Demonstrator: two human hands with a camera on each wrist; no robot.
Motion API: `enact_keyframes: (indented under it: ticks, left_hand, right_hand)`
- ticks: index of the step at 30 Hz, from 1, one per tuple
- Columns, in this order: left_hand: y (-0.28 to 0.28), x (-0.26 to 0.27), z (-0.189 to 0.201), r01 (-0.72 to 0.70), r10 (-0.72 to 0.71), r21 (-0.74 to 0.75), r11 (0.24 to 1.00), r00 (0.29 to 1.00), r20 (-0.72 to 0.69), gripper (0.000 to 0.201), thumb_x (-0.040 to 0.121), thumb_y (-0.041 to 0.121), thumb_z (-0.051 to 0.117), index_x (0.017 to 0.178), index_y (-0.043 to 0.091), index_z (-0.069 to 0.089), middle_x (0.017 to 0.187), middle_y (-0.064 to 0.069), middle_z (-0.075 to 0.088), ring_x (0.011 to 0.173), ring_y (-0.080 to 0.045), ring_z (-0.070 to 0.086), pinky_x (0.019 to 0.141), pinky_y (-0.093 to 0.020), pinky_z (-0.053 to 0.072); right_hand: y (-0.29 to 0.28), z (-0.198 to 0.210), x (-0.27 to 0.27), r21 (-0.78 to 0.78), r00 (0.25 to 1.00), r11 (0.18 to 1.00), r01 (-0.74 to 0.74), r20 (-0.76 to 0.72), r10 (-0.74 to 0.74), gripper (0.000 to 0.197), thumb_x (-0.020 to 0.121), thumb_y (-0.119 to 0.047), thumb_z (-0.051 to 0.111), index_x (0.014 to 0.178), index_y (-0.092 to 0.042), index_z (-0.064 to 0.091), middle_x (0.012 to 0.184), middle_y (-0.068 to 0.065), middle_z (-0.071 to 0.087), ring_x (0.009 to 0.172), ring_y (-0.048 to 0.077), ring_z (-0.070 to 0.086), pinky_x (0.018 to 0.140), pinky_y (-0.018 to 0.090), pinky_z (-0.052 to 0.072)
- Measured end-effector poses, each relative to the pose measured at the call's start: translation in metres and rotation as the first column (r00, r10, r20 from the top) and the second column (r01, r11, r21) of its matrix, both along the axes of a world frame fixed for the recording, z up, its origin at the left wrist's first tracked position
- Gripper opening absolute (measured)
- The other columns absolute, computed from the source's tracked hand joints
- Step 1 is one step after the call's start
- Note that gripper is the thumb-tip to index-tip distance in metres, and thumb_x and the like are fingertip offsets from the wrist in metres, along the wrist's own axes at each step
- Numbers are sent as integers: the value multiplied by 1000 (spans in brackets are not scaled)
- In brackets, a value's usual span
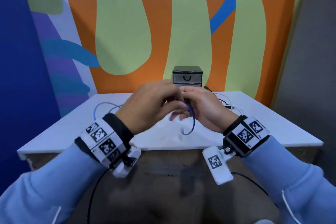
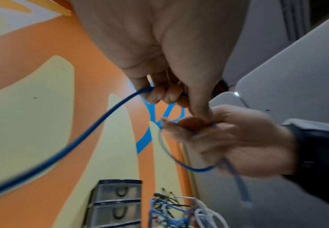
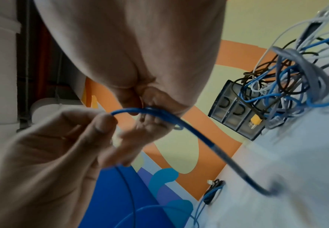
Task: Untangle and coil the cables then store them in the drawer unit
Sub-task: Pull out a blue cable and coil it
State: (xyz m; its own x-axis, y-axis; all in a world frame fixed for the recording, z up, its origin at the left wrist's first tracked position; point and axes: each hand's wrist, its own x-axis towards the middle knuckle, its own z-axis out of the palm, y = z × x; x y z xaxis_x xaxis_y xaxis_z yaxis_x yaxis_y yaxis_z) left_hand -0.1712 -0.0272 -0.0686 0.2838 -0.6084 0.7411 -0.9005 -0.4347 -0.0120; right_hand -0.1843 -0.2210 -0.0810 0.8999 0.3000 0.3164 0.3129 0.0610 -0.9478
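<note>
Both hands meet above the middle of the white table [image 1: 272,125], holding one blue cable [image 1: 190,123]. My left hand [image 1: 154,103] grips the blue cable [image 2: 93,131] in its curled fingers, and a long stretch trails off to the left. My right hand [image 1: 201,107] pinches the same blue cable [image 3: 179,121] where it bends, and a short loop hangs below it. The small drawer unit [image 1: 187,76] stands at the table's back edge with its drawers closed. A tangle of blue, white and black cables [image 3: 288,77] lies beside the drawer unit [image 3: 235,112].
An orange, green and blue painted wall [image 1: 127,32] rises right behind the table. A second blue cable with a black end [image 3: 210,194] lies on the table's left part. The table's front edge [image 1: 163,147] is just below my wrists.
</note>
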Motion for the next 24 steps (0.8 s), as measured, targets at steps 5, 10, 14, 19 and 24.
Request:
enact_keyframes:
  ticks: [5, 10, 14, 19, 24]
  left_hand:
    - [22, 20, 21, -59, 19, -108, 992, 939, -342, 43, 77, 50, 86, 73, 12, 68, 58, 3, 46, 57, -11, 34, 53, -29, 26]
    - [48, 39, 39, -141, 43, -190, 972, 894, -447, 42, 81, 43, 84, 77, 4, 71, 65, -6, 42, 60, -10, 33, 54, -24, 25]
    - [63, 55, 48, -170, 13, -312, 935, 894, -448, 33, 83, 43, 84, 78, 13, 71, 69, -7, 45, 62, -11, 37, 56, -25, 30]
    - [62, 77, 54, -257, 65, -431, 865, 909, -412, 56, 80, 60, 83, 84, 7, 68, 70, -4, 39, 65, -17, 34, 61, -34, 28]
    - [35, 86, 61, -203, -5, -496, 844, 922, -387, 44, 93, 54, 76, 89, 10, 70, 68, 0, 37, 66, -20, 34, 61, -33, 30]
  right_hand:
    - [1, 16, -7, -160, 987, 974, 158, 67, -149, 38, 100, -14, 40, 87, -13, 76, 59, 12, 44, 58, 25, 21, 47, 26, 17]
    - [-7, 27, -13, -353, 981, 916, 192, 106, -165, 41, 102, -17, 40, 96, -3, 78, 59, 6, 27, 57, 21, 17, 51, 32, 13]
    - [-10, 26, -15, -336, 995, 938, 85, 76, -63, 42, 112, -29, 43, 102, 3, 70, 62, 2, 26, 54, 16, 15, 49, 28, 12]
    - [0, 27, -12, -173, 996, 984, -51, 69, 64, 30, 113, -25, 41, 100, -6, 60, 60, 2, 34, 52, 13, 21, 44, 19, 18]
    - [10, 26, -3, -80, 991, 992, -94, 90, 101, 41, 113, -18, 41, 122, 20, 53, 57, -1, 43, 50, 19, 52, 54, 25, 35]
